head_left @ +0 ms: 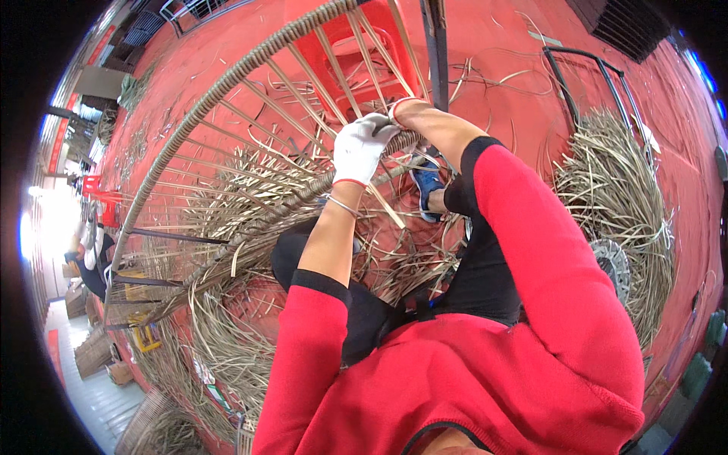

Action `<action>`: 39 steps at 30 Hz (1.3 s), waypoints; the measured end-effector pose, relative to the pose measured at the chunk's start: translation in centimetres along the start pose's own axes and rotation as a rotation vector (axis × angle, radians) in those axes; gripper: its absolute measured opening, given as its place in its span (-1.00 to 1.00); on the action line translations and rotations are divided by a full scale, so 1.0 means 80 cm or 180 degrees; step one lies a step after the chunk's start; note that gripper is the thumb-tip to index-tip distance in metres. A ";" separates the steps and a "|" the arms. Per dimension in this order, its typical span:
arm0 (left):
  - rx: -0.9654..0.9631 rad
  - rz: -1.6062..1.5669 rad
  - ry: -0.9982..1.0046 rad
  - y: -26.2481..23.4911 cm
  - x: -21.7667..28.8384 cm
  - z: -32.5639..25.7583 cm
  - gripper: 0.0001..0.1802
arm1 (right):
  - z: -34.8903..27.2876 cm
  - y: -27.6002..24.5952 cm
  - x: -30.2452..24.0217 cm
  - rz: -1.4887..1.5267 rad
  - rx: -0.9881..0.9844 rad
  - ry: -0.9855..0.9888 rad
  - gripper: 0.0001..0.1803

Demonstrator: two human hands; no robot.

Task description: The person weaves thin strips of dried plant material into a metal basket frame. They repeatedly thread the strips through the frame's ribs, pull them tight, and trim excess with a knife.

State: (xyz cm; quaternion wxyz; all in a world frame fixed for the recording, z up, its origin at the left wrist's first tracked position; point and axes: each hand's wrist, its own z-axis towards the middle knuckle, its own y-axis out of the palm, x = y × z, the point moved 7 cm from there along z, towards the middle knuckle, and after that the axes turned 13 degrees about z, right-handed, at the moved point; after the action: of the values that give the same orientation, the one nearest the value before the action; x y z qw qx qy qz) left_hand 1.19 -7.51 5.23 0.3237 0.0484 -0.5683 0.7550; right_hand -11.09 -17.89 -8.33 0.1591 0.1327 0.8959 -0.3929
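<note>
A large curved wicker frame (199, 112) stands before me, its outer rim bound tightly with brownish strips. Pale spokes (267, 102) fan from that rim to an inner wrapped bar (294, 200). My left hand (356, 152), in a white knitted glove with a red cuff, is closed at the upper right end of the bar, fingers bent over it. Close beside it is my right hand (403, 111), bent inward at the wrist; its fingers are mostly hidden behind the left glove and the bar. Below my hands a pale strip end (388, 208) hangs loose.
A red plastic chair (371, 57) stands behind the spokes, near a dark upright post (435, 53). Piles of strips lie left and right, the right pile (618, 220) beside a black metal frame (557, 80). My blue shoe (428, 189) is below. Another person (95, 254) is far left.
</note>
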 end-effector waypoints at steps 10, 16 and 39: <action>0.0087 0.0381 -0.0317 -0.025 -0.036 0.045 -0.74 | -0.190 -0.117 -0.105 0.0349 0.3077 -0.2787 -0.78; -0.0348 -0.0130 -0.0127 -0.012 -0.068 0.085 -0.77 | -0.196 0.031 -0.002 0.3303 0.1737 -0.1248 -0.70; -0.0629 -0.0476 -0.0223 -0.014 -0.029 0.030 -0.84 | 0.080 0.266 0.091 -0.0827 0.0113 -0.1063 -0.70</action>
State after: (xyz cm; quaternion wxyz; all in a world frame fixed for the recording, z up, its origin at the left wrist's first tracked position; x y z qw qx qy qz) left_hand 2.89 -10.52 6.00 0.3622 0.0848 -0.6456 0.6669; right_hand -8.85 -7.86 -29.32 0.2509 -0.0481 0.8596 -0.4424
